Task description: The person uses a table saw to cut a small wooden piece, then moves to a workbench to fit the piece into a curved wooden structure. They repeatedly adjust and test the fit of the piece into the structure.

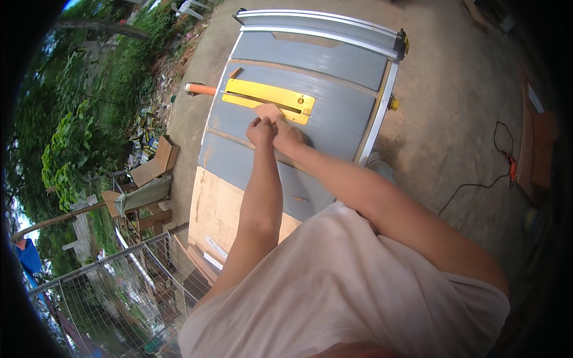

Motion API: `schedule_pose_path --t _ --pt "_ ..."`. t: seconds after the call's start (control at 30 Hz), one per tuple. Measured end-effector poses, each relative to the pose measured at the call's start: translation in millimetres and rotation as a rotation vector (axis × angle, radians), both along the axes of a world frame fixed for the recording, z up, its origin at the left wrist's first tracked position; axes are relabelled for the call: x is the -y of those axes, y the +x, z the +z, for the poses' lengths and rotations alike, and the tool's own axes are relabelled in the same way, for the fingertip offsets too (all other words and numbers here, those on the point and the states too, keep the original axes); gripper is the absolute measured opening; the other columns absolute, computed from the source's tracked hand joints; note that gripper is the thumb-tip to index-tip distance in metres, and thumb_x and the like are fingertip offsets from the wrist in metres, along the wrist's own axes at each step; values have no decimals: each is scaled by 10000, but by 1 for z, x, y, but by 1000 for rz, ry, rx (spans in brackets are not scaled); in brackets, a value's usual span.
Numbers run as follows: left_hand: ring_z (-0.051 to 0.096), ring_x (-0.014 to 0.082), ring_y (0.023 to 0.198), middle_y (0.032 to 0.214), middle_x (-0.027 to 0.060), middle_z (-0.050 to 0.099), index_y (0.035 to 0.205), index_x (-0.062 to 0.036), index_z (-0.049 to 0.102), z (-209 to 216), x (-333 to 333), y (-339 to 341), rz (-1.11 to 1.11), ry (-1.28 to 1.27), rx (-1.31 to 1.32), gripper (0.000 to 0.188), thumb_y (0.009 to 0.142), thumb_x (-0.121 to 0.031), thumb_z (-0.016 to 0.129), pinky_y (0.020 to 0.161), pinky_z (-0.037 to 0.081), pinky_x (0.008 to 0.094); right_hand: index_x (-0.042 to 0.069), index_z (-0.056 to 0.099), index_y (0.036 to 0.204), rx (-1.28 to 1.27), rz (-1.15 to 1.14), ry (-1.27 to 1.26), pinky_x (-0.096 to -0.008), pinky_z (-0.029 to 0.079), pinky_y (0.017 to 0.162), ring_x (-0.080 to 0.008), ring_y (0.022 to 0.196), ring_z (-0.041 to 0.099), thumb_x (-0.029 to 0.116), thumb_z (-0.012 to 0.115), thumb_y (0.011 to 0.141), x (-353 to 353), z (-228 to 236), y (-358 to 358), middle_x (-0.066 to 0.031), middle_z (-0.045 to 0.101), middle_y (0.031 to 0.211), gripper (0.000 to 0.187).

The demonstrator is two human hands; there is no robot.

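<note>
Both my arms reach forward over the grey top of a table saw point(334, 119). My left hand point(261, 132) and my right hand point(287, 136) meet side by side, their fingers closed on one small reddish-brown wood piece point(268, 111). That piece lies over the near edge of the yellow throat plate point(268, 92), which has a dark slot along it. How far the wood reaches under my fingers is hidden. A small wood offcut point(236, 73) rests on the saw top beyond the plate's left end.
A silver rip fence point(322, 27) crosses the far side of the saw. A pale plywood panel point(215, 197) adjoins its near left. An orange pipe point(200, 89) sticks out at left. Wood scraps point(156, 162) and a wire mesh fence point(119, 292) stand left; a black cable point(471, 185) lies right.
</note>
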State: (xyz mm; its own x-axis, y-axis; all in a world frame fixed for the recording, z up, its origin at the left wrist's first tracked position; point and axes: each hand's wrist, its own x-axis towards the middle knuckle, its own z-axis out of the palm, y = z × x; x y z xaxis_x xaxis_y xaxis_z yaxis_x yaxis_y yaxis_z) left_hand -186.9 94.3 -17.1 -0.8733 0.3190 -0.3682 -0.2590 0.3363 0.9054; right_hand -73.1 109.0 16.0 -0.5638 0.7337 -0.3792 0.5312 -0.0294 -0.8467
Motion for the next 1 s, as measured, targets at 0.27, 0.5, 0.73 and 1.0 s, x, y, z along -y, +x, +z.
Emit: schedule_pose_path --t 0.27,0.5,0.73,1.0 --pt "636 192 628 880 134 693 1297 109 599 -15 38 -36 -269 -124 -3 394 949 -67 653 515 514 318 53 495 1419 -141 -149 -61 -461 461 1083 -395 1291 572 140 550 861 31 -21 24 -183 599 1421 567" --pt "643 183 642 910 131 709 1305 73 631 1 46 -27 -419 -276 -68 387 950 -84 640 516 507 304 -20 403 1502 -214 -46 -161 -405 525 992 -342 1186 654 118 546 859 47 -41 37 -194 563 1471 673" --pt "667 172 785 980 139 737 1221 53 711 6 43 -18 -468 -339 -156 347 900 -61 643 679 530 307 -30 341 1551 -278 17 -392 -344 553 866 -273 1013 708 68 522 855 44 -49 31 -181 540 1505 725" --pt "586 127 619 875 92 710 1250 23 707 7 47 4 -513 -318 -217 357 926 -78 599 506 455 291 -21 300 1581 -264 84 -425 -386 500 1006 -324 1270 604 26 506 865 46 -34 48 -184 436 1591 747"
